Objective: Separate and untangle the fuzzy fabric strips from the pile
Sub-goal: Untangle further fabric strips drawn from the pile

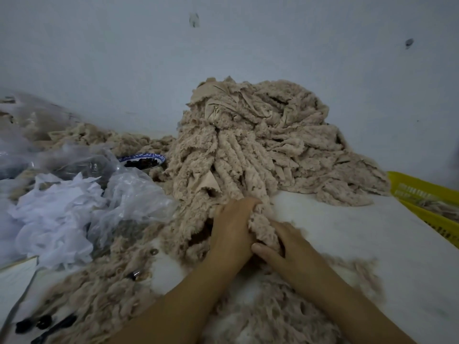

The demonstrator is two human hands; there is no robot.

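Both hands on one strip [264, 230] at the foot of the pile [273, 145], on the white surface [347, 219]. The left hand [232, 229] curls round its upper end; the right hand [288, 247] grips the lower. Best to draw it out slowly along its length and ease snags apart. Yanking would likely drag neighbouring strips along.

Open room lies on the right, where the bare white tabletop [347, 227] runs between the tall heap of beige fuzzy fabric strips [260, 145] at the back and the yellow plastic crate [427, 194] along the right edge. On the left, crumpled clear plastic bags [129, 194], white flimsy scraps [54, 214] and a blue-rimmed bowl of dark pieces [142, 161] crowd the surface. The heap stands close before the pale wall [223, 45], blocking the back.
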